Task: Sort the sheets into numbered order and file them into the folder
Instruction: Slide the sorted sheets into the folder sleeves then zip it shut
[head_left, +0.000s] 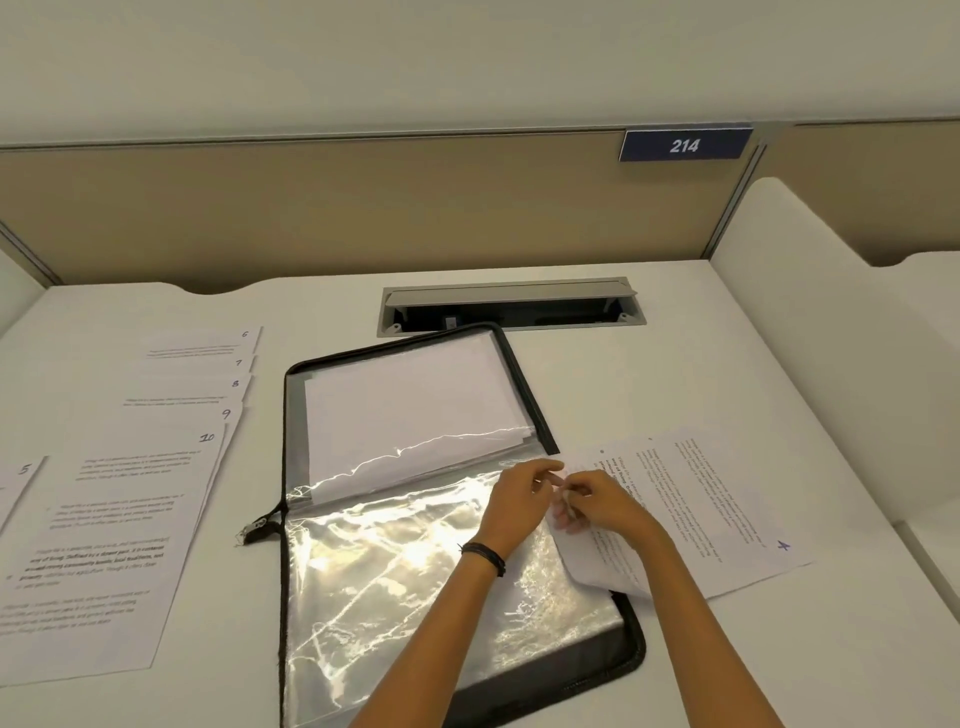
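Clear plastic, crinkled and bright with glare, fills the near half of an open black zip folder (597, 670) on a white tabletop (675, 364): this is a sleeve (395, 571) that looks empty. At the folder's right edge two bare hands meet. The left hand (519, 501) appears to pinch the sleeve's open edge in its fingers. The right hand (602, 506) grips the near corner of sheet 4 (727, 514), a printed page lying mostly on the tabletop just right of the folder, with that corner curling over the folder's edge. The step looks to be feeding sheet 4 into the sleeve. To do it well, the left hand should lift the top film so the mouth gapes. The right should lead with one corner, then slide the page in flat, since thin paper may buckle against clinging plastic. Left of the folder, sheets 10 to 6 (130, 493) lie fanned, with sheet 5 (15, 483) further left. In the folder's far half, filed pages (405, 400) show under film. Beyond the folder are a cable tray (509, 306) and a sign reading 214 (684, 145).
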